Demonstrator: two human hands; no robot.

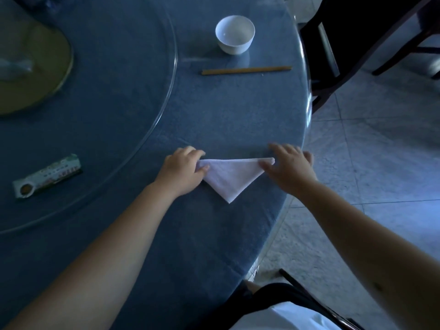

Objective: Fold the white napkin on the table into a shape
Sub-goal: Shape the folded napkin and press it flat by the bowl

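The white napkin lies flat on the blue table as a triangle, its long edge away from me and its point toward me. My left hand pinches the napkin's left corner between thumb and fingers. My right hand rests on the right corner, fingers spread and the thumb pressing the cloth near the tip.
A white bowl stands farther back, with a pair of chopsticks lying crosswise in front of it. A wrapped packet lies to the left on the glass turntable. The table's round edge runs close on the right, a dark chair beyond it.
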